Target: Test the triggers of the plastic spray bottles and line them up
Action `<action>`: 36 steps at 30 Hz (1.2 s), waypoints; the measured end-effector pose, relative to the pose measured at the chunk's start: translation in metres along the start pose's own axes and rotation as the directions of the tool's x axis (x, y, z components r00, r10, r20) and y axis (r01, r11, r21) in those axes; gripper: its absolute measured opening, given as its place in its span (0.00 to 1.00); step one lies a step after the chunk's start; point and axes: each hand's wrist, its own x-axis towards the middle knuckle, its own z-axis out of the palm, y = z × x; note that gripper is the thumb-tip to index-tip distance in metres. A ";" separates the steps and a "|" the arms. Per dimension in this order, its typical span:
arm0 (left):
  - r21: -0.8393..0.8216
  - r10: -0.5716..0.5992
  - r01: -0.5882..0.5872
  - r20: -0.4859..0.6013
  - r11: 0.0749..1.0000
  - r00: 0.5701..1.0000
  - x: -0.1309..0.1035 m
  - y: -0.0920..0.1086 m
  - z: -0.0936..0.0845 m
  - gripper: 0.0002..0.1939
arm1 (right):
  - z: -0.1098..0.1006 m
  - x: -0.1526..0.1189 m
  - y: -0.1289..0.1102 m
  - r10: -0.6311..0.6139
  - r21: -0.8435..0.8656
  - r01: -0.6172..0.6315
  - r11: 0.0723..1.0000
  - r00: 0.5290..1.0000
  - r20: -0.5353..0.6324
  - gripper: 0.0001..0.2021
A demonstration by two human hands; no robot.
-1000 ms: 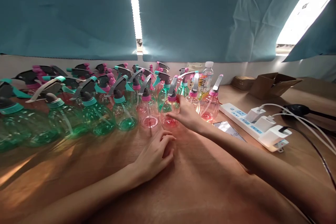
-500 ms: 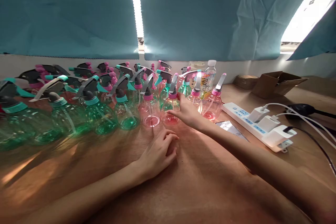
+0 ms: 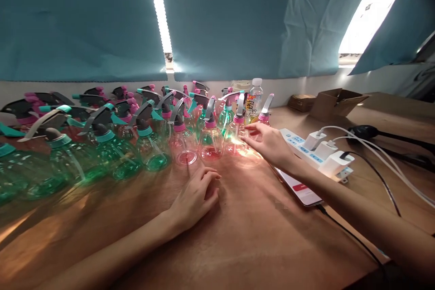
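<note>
on the wooden tabletop (image 3: 238, 240): front row of trigger spray bottles, all upright; green-tinted bottles (image 3: 151, 154) to the left, pink-tinted bottles (image 3: 183, 147) towards the right.
bottle by the right fingertips: clear pink spray bottle (image 3: 235, 140), pink collar, grey trigger head, dip tube visible inside; upright, second from the right among the pink ones in front. bright glare at its base.
right hand (image 3: 272, 145): beside that bottle, palm down, fingers reaching out and slightly bent, nothing clasped. fingertips overlap the bottle's right edge in this view; contact cannot be told.
left hand (image 3: 195, 197): on the wooden tabletop, in front of the pink-tinted bottles and apart from them; fingers loosely curled, relaxed, no object seen in them.
smartphone (image 3: 302, 190): lying beneath the line of the right forearm, screen lit, partly hidden; black cable (image 3: 353, 233) at its near end.
power strip (image 3: 307, 147): right of the bottles, with white plugs (image 3: 328, 149) seated in it.
behind: white-capped drink bottle (image 3: 256, 95); further right, open cardboard box (image 3: 331, 105). blue-green curtain (image 3: 231, 22) above.
</note>
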 end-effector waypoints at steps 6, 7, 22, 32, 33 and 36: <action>-0.005 -0.012 0.012 -0.014 1.000 1.000 -0.004 0.004 -0.001 0.11 | 0.015 0.024 0.014 0.099 -0.034 -0.100 0.994 0.994 -0.035 0.32; -0.005 -0.013 0.013 -0.016 1.000 1.000 -0.005 0.006 -0.002 0.10 | 0.019 0.029 0.016 0.109 -0.037 -0.111 0.993 0.993 -0.034 0.35; -0.095 -0.103 0.099 -0.032 0.990 0.994 0.006 0.017 -0.004 0.08 | 0.033 0.029 0.021 0.112 -0.118 -0.105 0.987 0.992 0.053 0.24; -0.279 -0.215 0.157 -0.193 0.947 0.957 0.053 0.041 -0.009 0.24 | 0.013 -0.026 -0.003 -0.059 0.012 0.058 0.998 0.994 0.093 0.22; -0.300 -0.204 0.140 -0.196 0.944 0.959 0.057 0.044 -0.012 0.27 | 0.011 -0.033 -0.009 -0.087 0.045 0.082 0.996 0.991 0.104 0.21; -0.331 -0.166 0.094 -0.196 0.939 0.966 0.063 0.055 -0.021 0.32 | 0.009 -0.053 -0.031 -0.097 0.103 0.083 0.991 0.985 0.141 0.23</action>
